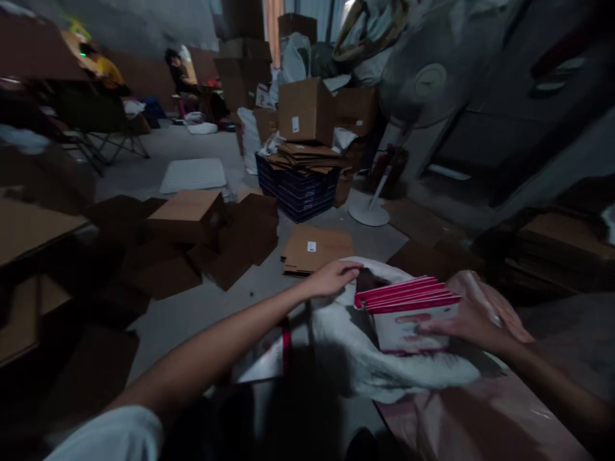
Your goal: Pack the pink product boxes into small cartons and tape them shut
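Observation:
My left hand (332, 277) reaches forward and grips the far rim of a white woven sack (384, 368), holding its mouth apart. A stack of thin pink-edged booklets (408, 307) with white covers sits at the sack's opening. My right hand (473, 320) is closed on the stack from the right, fingers lying across the front cover. Clear plastic film (485, 291) shines behind the right hand. The lower part of the stack is hidden by the sack.
Flattened and folded brown cartons (314, 248) litter the grey floor. A dark blue crate (300, 189) carries cardboard sheets, with a box (307, 110) on top. A standing fan (423, 83) rises at right. Two people (103, 67) sit far back left.

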`<state>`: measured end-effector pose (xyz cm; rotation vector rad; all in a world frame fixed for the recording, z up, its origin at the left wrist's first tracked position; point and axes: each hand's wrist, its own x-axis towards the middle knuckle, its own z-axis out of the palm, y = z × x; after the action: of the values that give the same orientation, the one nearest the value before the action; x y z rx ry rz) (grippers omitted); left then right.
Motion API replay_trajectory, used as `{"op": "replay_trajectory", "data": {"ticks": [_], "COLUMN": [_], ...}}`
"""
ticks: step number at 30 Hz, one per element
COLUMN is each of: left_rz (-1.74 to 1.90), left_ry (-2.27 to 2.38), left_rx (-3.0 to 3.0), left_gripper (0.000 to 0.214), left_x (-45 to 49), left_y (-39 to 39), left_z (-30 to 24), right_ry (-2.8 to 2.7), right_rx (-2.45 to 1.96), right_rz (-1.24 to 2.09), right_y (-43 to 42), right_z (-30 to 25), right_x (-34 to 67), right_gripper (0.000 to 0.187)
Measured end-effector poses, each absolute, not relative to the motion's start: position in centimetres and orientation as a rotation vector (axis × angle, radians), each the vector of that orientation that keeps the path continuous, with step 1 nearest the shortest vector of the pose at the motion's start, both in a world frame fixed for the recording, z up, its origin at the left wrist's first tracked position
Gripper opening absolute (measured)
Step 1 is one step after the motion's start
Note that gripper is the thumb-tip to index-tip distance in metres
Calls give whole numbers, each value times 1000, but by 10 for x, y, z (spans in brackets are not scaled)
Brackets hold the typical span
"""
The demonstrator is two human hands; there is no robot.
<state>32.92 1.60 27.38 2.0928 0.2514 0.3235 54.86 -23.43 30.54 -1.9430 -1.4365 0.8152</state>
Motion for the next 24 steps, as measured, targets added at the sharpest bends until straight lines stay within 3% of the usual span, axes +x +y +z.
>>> {"op": "replay_trajectory", "data": {"ticks": [2, 7, 9, 12, 15, 20, 24], "left_rz": [318, 352, 346, 314, 309, 260, 309], "left_ry": [297, 649, 908, 1189, 1295, 1286, 1227], "left_rx": [1891, 1489, 1434, 1372, 1345, 1379, 1558], "left_gripper": [49, 49, 46, 42, 42, 45, 50], "left_x": [302, 197, 143, 63, 3, -28, -21], "left_y": [36, 82, 92, 93, 79, 50, 43], "left_z": [280, 265, 247, 212, 176, 132, 111], "right_ry": [-1490, -1621, -1735, -1634, -1596, -1709, -1632], "right_rx": [-1856, -1731, -1640, -1611, -1833, -1969, -1938], "right_rz": [1011, 1035, 1102, 1564, 1825, 2004, 2030], "right_y": [-229, -155, -108, -37, 19, 56, 53], "right_z": [309, 289, 269, 226, 178, 120, 107], "right_x": [514, 399, 354, 304, 271, 242, 254], "right_gripper": [44, 67, 65, 58, 51, 44, 42]}}
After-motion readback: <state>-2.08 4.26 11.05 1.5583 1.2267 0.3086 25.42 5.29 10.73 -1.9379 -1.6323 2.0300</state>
